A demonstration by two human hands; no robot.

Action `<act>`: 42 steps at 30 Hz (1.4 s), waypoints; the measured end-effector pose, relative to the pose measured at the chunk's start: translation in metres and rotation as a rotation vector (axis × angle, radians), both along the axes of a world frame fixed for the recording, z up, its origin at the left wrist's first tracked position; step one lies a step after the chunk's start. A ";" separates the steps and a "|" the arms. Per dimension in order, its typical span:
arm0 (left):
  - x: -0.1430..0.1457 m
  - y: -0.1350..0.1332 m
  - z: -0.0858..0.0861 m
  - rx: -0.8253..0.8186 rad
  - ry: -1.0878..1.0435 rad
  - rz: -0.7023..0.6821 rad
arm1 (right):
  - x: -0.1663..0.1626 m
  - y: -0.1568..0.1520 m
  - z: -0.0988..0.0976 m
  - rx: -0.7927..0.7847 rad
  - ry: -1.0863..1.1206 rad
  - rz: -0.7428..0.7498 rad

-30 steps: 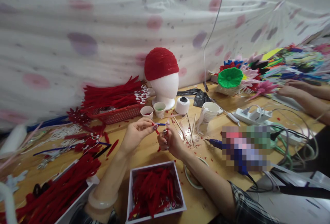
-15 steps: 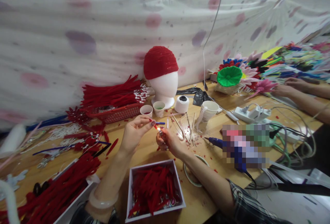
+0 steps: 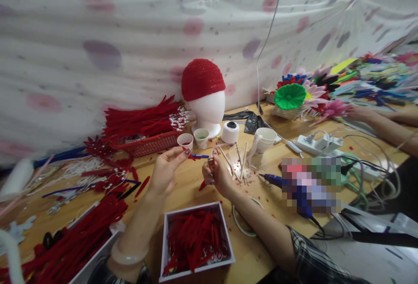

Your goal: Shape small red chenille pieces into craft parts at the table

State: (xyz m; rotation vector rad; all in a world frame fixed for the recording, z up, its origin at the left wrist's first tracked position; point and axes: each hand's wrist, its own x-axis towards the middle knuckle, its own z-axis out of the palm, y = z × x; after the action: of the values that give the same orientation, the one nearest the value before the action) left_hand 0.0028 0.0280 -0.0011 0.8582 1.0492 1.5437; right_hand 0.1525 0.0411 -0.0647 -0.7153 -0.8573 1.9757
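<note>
My left hand (image 3: 165, 173) pinches a small red fuzzy strip (image 3: 192, 157) between thumb and fingertips, above the table. Closed around a lighter (image 3: 211, 162), my right hand (image 3: 220, 177) is a short gap to the right of the strip. No flame shows at the lighter's top. Behind the fingers lies a blue pen-like stick (image 3: 200, 156). Below both hands, a white box (image 3: 165, 245) holds many red fuzzy pieces and some shiny bits. A loose red piece (image 3: 203, 185) lies under my right hand.
A white foam head (image 3: 209, 107) in a red cap stands behind two paper cups (image 3: 201, 140), a thread spool (image 3: 230, 133) and a mug (image 3: 265, 142). Left is a red basket (image 3: 146, 143). Right are a blue glue gun (image 3: 274, 180), power strips (image 3: 320, 144) and another person's arm (image 3: 382, 127).
The flame at the lighter has gone out. My hands have moved apart, the left one slightly left with the red strip, the right one slightly right.
</note>
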 end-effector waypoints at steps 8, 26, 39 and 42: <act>-0.022 -0.028 0.030 -0.173 0.535 -0.755 | 0.017 0.010 0.013 -0.121 0.237 -0.209; -0.012 0.008 -0.052 0.014 1.194 -0.613 | 0.024 0.017 0.006 -0.185 0.285 -0.159; -0.018 0.045 -0.072 0.171 1.502 -0.318 | 0.025 0.017 0.008 -0.133 0.208 -0.151; -0.019 0.047 -0.071 0.209 1.461 -0.291 | 0.024 0.017 0.007 -0.145 0.209 -0.140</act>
State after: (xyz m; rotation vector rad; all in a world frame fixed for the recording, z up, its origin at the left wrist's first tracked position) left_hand -0.0157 0.0747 -0.0723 2.2979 1.6022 0.5939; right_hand 0.1762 0.0582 -0.0574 -0.6197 -0.5297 1.9590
